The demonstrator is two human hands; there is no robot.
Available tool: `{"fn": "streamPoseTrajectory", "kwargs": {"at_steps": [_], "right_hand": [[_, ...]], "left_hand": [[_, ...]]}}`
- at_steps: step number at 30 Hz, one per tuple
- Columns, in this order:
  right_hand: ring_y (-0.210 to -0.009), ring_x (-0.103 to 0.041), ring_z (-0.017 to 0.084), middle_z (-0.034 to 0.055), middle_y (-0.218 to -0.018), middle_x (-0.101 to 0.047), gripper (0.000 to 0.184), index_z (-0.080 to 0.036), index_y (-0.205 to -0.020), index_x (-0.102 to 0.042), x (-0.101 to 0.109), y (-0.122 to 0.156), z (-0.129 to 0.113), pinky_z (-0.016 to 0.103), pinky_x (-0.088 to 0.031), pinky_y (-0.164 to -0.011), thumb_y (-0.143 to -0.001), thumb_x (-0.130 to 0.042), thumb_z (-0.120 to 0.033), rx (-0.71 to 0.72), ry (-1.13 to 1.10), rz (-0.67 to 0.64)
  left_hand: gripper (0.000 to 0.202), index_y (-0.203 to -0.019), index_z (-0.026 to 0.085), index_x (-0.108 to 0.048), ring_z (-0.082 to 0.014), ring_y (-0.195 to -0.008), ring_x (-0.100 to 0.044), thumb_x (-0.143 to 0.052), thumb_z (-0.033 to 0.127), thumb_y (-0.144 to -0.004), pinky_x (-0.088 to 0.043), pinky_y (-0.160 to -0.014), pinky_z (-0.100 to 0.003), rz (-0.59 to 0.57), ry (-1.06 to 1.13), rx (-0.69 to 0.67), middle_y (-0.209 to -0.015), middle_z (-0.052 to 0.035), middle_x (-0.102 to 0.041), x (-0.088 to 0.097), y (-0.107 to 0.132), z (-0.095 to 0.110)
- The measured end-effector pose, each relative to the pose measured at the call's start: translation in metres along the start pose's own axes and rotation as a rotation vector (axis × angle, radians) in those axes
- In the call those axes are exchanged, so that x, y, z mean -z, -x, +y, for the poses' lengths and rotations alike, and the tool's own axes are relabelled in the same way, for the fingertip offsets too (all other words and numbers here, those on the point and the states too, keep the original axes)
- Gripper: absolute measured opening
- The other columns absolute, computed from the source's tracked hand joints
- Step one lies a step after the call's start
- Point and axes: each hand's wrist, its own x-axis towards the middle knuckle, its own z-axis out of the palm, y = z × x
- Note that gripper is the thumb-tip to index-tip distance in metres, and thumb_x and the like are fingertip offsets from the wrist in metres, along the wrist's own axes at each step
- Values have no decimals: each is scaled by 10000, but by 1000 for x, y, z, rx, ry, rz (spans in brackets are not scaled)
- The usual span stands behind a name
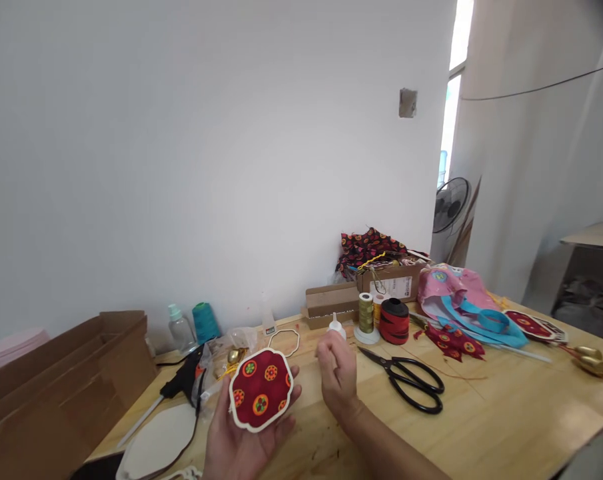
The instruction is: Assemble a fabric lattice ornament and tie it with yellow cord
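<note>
Head view, sole camera. My left hand (244,450) was palm up, bearing a red cloth panel (260,388) with a pale scalloped rim. Thumb lay along its left edge; the fingers passed beneath and showed past the right edge, so the panel was pinched lightly between them, patterned face toward me. It was tilted up, clear of the tabletop (486,420). Long axis, as near as I could judge, ran away from me.

My right hand (338,370) was curled into a loose fist, fingers pressed together. A white bottle (336,327) showed just past the knuckles, nozzle upward, axis upright. Could not tell whether the fingers gripped it or it stood behind them.

Key relation: bottle lay to the right of the panel and somewhat farther from me, with bare wood between; nozzle pointed up, not at the cloth. Right hand was much the nearer to it. Scissors (406,377) lay right of that fist, tips toward it. An unfilled scalloped frame (298,342) lay just beyond the panel.
</note>
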Motion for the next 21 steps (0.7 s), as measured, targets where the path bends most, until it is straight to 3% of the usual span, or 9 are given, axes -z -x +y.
{"fn": "streamPoseTrajectory", "kwargs": {"at_steps": [4, 8, 11, 15, 21], "right_hand": [[-598, -392, 127, -26, -637, -374, 225, -203, -652, -401, 13, -16, 12, 259, -347, -585, -854, -372, -296, -76, 20, 236], [-700, -427, 140, 7, -784, -422, 140, -191, -863, -419, 23, -32, 27, 262, -362, -647, -853, -371, -322, -183, 33, 405], [-747, -457, 152, 29, -839, -461, 195, -175, -923, -444, 24, -34, 35, 270, -375, -678, -836, -396, -342, -238, 41, 380], [-784, -483, 164, 41, -858, -508, 221, -164, -922, -488, 20, -29, 39, 285, -378, -720, -816, -433, -349, -284, 64, 292], [-797, -494, 165, 41, -878, -528, 228, -171, -928, -500, 18, -21, 42, 285, -379, -727, -819, -425, -357, -345, 95, 246]], "left_hand": [[511, -1073, 198, -584, -349, -912, -602, -409, 550, -747, -503, -644, -444, -17, 0, 119, -1062, -169, -632, 0, -2, -3], [518, -1118, 126, -537, -363, -940, -586, -372, 492, -791, -461, -733, -527, 62, 21, 149, -1033, -205, -634, -5, -5, -6], [465, -1157, 92, -483, -347, -927, -597, -361, 399, -830, -435, -775, -557, 182, 14, 161, -991, -211, -650, -7, -10, -9], [343, -1098, 94, -510, -256, -757, -664, -414, 297, -840, -497, -741, -477, 390, -55, 130, -817, -116, -710, -4, -18, -17], [176, -938, 88, -584, -214, -774, -664, -492, 150, -801, -530, -722, -374, 433, -247, 16, -781, -96, -714, 0, -21, -24]]}}
